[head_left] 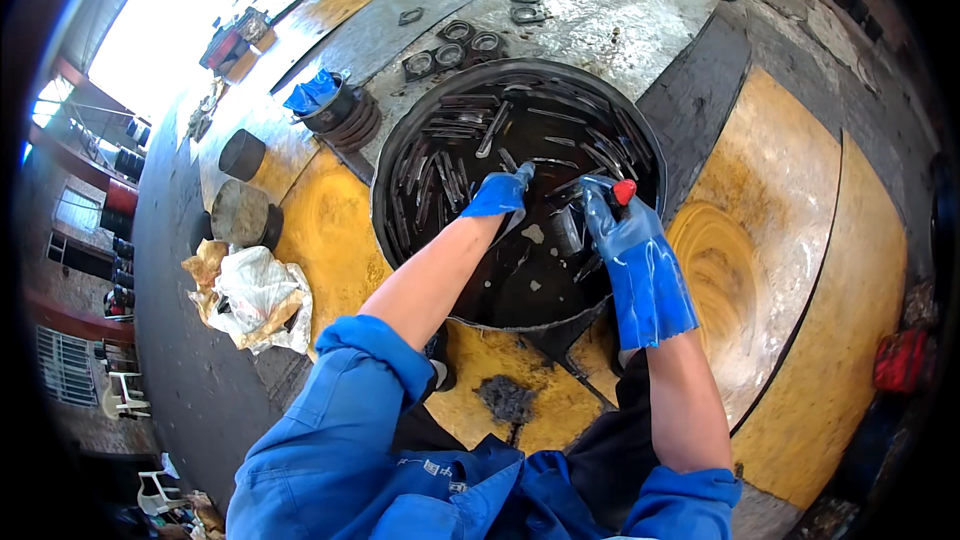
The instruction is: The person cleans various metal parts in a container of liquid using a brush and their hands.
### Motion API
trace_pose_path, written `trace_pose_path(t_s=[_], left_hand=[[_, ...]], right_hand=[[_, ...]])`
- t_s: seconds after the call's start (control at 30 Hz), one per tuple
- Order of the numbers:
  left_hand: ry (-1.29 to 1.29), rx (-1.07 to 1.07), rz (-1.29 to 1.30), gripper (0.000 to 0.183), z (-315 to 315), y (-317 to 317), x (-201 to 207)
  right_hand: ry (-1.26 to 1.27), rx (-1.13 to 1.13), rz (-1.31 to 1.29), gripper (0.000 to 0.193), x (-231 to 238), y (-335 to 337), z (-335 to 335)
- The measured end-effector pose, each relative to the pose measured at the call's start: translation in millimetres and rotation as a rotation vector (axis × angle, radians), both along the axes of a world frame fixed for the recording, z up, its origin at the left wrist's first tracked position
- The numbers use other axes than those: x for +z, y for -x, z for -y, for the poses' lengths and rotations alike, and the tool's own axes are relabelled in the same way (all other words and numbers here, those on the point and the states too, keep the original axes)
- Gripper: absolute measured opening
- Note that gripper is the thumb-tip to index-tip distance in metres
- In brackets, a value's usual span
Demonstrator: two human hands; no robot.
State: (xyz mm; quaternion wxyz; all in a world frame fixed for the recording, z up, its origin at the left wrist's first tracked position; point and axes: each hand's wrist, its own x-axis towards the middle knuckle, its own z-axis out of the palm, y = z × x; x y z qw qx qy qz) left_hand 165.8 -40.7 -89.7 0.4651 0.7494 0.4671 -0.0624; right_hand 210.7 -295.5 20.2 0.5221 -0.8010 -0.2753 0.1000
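A wide round black basin of dark liquid stands before me, with several slim dark metal strips lying around its inside. My left hand, in a blue glove, reaches over the middle with its fingers closed together. What they hold, if anything, cannot be made out. At the basin's right side my right hand, in a long blue glove, is closed around a red-ended tool. The tool's lower part is hidden by the glove. Beside that hand, a pale shiny piece lies in the dark liquid.
Beyond the basin lie several dark metal rings in square blocks. On the left stand a dark bucket with blue plastic, metal cylinders and a crumpled white bag. Yellow-stained sheets cover the floor to the right.
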Motion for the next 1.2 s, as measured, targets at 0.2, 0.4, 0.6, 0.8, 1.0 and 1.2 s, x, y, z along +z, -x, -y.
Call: trace_pose_path(t_s=[0.2, 0.4, 0.6, 0.8, 1.0, 1.2], left_hand=[[-0.038, 0.165, -0.197, 0.043, 14.6, -38.8, -18.7], [-0.596, -0.523, -0.316, 0.028, -7.4, -26.6, -39.8], [-0.492, -0.428, -0.370, 0.025, -17.2, -0.8, -17.9], [0.218, 0.062, 0.400, 0.023, 8.4, 98.9, 38.9], [-0.066, -0.071, 0.363, 0.031, 31.8, 134.6, 66.7], [-0.144, -0.083, 0.483, 0.030, 42.3, 146.2, 60.6]], right_hand=[[-0.090, -0.069, -0.123, 0.023, -11.6, 1.8, -2.5], [0.105, -0.133, -0.245, 0.030, -9.8, -10.0, -3.9], [0.284, -0.194, -0.396, 0.044, -29.4, -19.8, -13.4], [0.272, -0.103, -0.585, 0.060, -48.1, -10.3, -37.0], [0.004, 0.112, -0.763, 0.031, -68.9, 39.5, -66.8], [0.226, 0.262, -0.312, 0.026, -68.7, 76.6, -64.0]])
